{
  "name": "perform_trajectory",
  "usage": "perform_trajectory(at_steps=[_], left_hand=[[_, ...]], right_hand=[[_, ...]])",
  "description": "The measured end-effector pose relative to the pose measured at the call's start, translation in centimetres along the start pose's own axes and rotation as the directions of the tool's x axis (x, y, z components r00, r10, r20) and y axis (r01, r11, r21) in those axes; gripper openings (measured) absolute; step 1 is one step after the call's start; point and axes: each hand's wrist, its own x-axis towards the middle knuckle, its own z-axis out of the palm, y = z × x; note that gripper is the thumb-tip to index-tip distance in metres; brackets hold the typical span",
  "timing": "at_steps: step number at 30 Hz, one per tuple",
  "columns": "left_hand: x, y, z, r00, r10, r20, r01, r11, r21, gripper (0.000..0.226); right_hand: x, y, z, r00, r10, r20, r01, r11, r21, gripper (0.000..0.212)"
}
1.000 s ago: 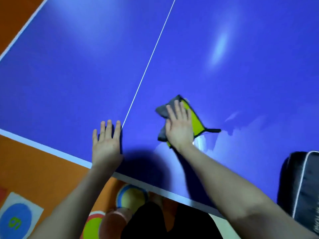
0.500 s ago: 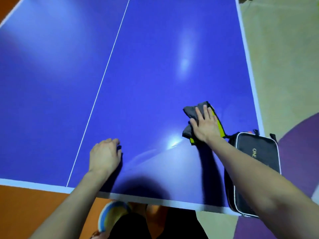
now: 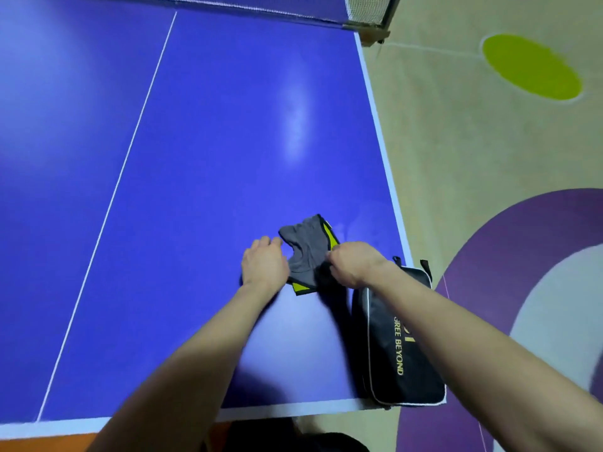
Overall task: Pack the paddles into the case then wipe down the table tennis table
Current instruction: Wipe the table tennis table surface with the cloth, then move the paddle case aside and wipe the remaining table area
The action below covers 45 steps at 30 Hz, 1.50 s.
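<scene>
Right hand (image 3: pixel 354 264) fingers pinch grey-yellow cloth (image 3: pixel 306 252) near bench (image 3: pixel 228 158) right edge; left hand (image 3: pixel 265 262) fingers curled at cloth, grip unclear. Black case (image 3: pixel 398 337) on near-right corner.

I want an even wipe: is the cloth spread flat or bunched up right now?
Bunched. The cloth lies rumpled in grey folds on the table, its near end gathered in the right hand.

Single head-worn wide-angle view, looking forward and down, close above table (image 3: pixel 228 141), near right corner
</scene>
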Motion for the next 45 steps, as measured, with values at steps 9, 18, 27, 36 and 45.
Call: perform_trajectory(at_steps=[9,18,27,36,45], left_hand=[[9.3,2.7,1.0,0.967,-0.153,0.206,0.190,0.965,-0.179,0.031],[5.5,10.4,-7.4,0.962,0.261,-0.077,-0.268,0.857,-0.440,0.045],[1.6,18.8,-1.3,0.990,0.127,0.058,-0.127,0.992,-0.010,0.061],[0.7,21.5,6.9,0.909,-0.033,0.415,-0.081,0.963,0.256,0.101],[0.2,20.9,7.3,0.904,-0.140,0.404,0.095,0.987,0.130,0.108]], right_hand=[[-0.2,4.2,0.0,0.998,0.043,-0.037,-0.041,0.998,0.055,0.029],[3.5,10.5,-4.5,0.965,0.012,-0.263,0.148,0.801,0.580,0.081],[-7.2,26.2,1.6,0.814,0.321,-0.484,0.025,0.814,0.581,0.019],[-12.0,31.5,11.8,0.887,0.380,-0.263,-0.129,0.751,0.648,0.019],[-11.7,28.4,11.8,0.929,0.199,-0.311,0.018,0.817,0.577,0.018]])
